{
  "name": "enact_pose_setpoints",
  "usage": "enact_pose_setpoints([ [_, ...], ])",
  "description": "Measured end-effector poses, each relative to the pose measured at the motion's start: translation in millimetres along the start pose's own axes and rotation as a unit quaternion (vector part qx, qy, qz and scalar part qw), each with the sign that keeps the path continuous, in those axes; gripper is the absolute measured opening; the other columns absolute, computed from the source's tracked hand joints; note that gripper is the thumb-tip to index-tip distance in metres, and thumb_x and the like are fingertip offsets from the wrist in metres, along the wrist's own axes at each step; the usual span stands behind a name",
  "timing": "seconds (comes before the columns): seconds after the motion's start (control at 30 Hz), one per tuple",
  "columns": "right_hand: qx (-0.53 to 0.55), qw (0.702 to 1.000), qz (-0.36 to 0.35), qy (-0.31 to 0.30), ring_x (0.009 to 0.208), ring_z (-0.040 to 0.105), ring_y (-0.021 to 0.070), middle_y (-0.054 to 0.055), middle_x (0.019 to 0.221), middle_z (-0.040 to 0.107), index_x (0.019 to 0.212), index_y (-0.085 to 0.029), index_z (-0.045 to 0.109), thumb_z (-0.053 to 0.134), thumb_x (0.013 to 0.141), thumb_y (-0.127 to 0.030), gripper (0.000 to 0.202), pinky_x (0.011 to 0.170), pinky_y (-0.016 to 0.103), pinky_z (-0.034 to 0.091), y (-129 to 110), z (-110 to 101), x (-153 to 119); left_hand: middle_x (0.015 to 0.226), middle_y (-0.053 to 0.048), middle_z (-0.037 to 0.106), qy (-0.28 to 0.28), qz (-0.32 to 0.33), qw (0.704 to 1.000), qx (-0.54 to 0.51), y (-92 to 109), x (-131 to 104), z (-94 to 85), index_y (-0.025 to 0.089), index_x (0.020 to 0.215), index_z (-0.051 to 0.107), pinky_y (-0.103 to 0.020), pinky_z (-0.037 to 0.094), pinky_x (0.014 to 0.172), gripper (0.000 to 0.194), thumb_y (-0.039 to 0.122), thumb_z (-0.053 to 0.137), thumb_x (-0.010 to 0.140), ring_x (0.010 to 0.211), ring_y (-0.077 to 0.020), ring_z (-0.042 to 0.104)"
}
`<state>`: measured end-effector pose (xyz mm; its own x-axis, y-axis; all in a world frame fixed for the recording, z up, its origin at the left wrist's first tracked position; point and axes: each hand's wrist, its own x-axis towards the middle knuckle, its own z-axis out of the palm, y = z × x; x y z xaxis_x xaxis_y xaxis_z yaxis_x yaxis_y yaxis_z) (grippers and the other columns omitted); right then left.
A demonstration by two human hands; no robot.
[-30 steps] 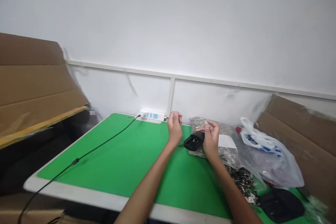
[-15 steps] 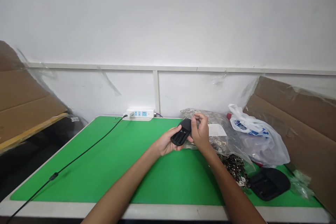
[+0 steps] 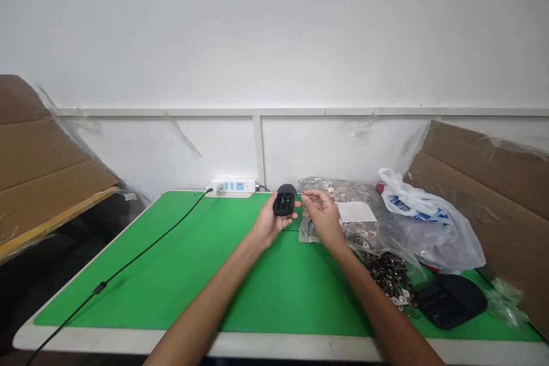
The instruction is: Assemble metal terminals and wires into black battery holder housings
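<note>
My left hand (image 3: 269, 222) is closed around a black rounded plastic casing (image 3: 285, 201) and holds it up above the green mat. Slots and small bright metal spots show on the casing's face. Just to its right, apart from it, my right hand (image 3: 321, 209) has thumb and fingertips pinched together. Whatever is between those fingertips is too small to name. Behind the right hand lies a clear plastic bag (image 3: 358, 234) of small metal parts, with a white label (image 3: 355, 211). A loose heap of metal pieces (image 3: 388, 274) spills out near my right forearm.
A second, larger-looking black casing (image 3: 452, 300) lies at the right on the green mat (image 3: 189, 274). Behind it stands a white plastic bag (image 3: 446, 237). Cardboard (image 3: 484, 189) leans at the right. A power strip (image 3: 240, 186) with a black cable (image 3: 158, 237) sits at the back.
My right hand has come away from the casing to the right. The casing, in my left hand, has turned more upright and moved slightly up and left. The view has shifted a little.
</note>
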<state>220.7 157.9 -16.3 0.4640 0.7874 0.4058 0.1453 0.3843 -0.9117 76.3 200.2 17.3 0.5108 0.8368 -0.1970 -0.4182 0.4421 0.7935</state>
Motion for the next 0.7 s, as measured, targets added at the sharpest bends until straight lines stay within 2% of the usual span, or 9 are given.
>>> enact_pose_setpoints([
  [0.1, -0.036, 0.999, -0.021, 0.003, 0.067, 0.062, 0.0202, 0.004, 0.087, 0.072, 0.112, -0.022, 0.072, 0.062, 0.095, -0.058, 0.041, 0.065, 0.037, 0.054, 2.1, -3.0, -0.2, 0.076, -0.014, 0.076, -0.025, -0.059, 0.998, -0.015, 6.5, -5.8, 0.3, 0.008, 0.109, 0.068, -0.020, 0.049, 0.044, 0.046, 0.037, 0.032, 0.113, 0.049, -0.0153, 0.066],
  [0.2, -0.115, 0.988, -0.095, 0.045, 0.100, 0.068, 0.0266, 0.009, 0.107, 0.075, 0.118, -0.022, 0.071, 0.048, 0.103, -0.053, 0.042, 0.093, 0.045, 0.055, 0.4, -11.0, 1.8, 0.068, -0.012, 0.071, -0.066, -0.121, 0.990, -0.021, 8.7, -10.1, -2.9, 0.007, 0.098, 0.069, -0.021, 0.048, 0.045, 0.046, 0.038, 0.037, 0.110, 0.047, -0.0145, 0.062],
  [0.27, -0.153, 0.977, -0.132, 0.062, 0.114, 0.066, 0.0287, 0.011, 0.118, 0.075, 0.119, -0.022, 0.072, 0.045, 0.105, -0.052, 0.043, 0.102, 0.048, 0.052, -3.1, -17.2, 3.5, 0.064, -0.010, 0.066, -0.108, -0.164, 0.980, -0.018, 8.1, -12.7, -5.2, 0.007, 0.089, 0.069, -0.022, 0.047, 0.047, 0.047, 0.041, 0.042, 0.109, 0.047, -0.0138, 0.059],
  [0.33, -0.170, 0.973, -0.145, 0.055, 0.112, 0.065, 0.0292, 0.011, 0.114, 0.075, 0.114, -0.023, 0.076, 0.044, 0.105, -0.054, 0.046, 0.100, 0.047, 0.051, -8.3, -23.0, 4.1, 0.062, -0.008, 0.061, -0.160, -0.183, 0.970, -0.015, 6.9, -15.8, -6.3, 0.008, 0.085, 0.068, -0.022, 0.046, 0.047, 0.046, 0.044, 0.048, 0.107, 0.049, -0.0135, 0.057],
  [0.4, -0.164, 0.977, -0.133, 0.032, 0.099, 0.066, 0.0280, 0.009, 0.100, 0.074, 0.104, -0.024, 0.080, 0.040, 0.106, -0.059, 0.053, 0.091, 0.043, 0.052, -14.6, -27.8, 3.2, 0.060, -0.006, 0.057, -0.204, -0.183, 0.961, -0.023, 6.5, -19.0, -5.8, 0.010, 0.082, 0.067, -0.022, 0.044, 0.047, 0.047, 0.045, 0.049, 0.106, 0.049, -0.0126, 0.052],
  [0.5, -0.114, 0.988, -0.105, -0.027, 0.082, 0.063, 0.0245, 0.008, 0.087, 0.070, 0.093, -0.023, 0.083, 0.029, 0.108, -0.066, 0.070, 0.078, 0.039, 0.048, -24.1, -33.0, 0.6, 0.057, -0.002, 0.048, -0.236, -0.177, 0.954, -0.046, 8.4, -22.6, -4.0, 0.012, 0.078, 0.064, -0.021, 0.040, 0.045, 0.047, 0.044, 0.044, 0.107, 0.045, -0.0105, 0.042],
  [0.6, -0.088, 0.985, -0.127, -0.079, 0.084, 0.063, 0.0250, 0.008, 0.091, 0.072, 0.097, -0.023, 0.083, 0.029, 0.105, -0.074, 0.074, 0.081, 0.040, 0.048, -31.1, -36.5, 0.6, 0.054, 0.000, 0.045, -0.227, -0.175, 0.957, -0.053, 10.4, -22.3, -2.8, 0.012, 0.079, 0.064, -0.021, 0.036, 0.044, 0.049, 0.043, 0.038, 0.108, 0.043, -0.0099, 0.038],
  [0.7, -0.110, 0.981, -0.119, -0.108, 0.093, 0.065, 0.0270, 0.008, 0.096, 0.074, 0.096, -0.024, 0.081, 0.036, 0.099, -0.081, 0.073, 0.089, 0.041, 0.049, -33.5, -36.8, 3.6, 0.058, -0.004, 0.055, -0.186, -0.130, 0.974, 0.019, 5.4, -20.3, -0.5, 0.012, 0.083, 0.066, -0.023, 0.037, 0.046, 0.049, 0.047, 0.041, 0.106, 0.046, -0.0125, 0.048],
])
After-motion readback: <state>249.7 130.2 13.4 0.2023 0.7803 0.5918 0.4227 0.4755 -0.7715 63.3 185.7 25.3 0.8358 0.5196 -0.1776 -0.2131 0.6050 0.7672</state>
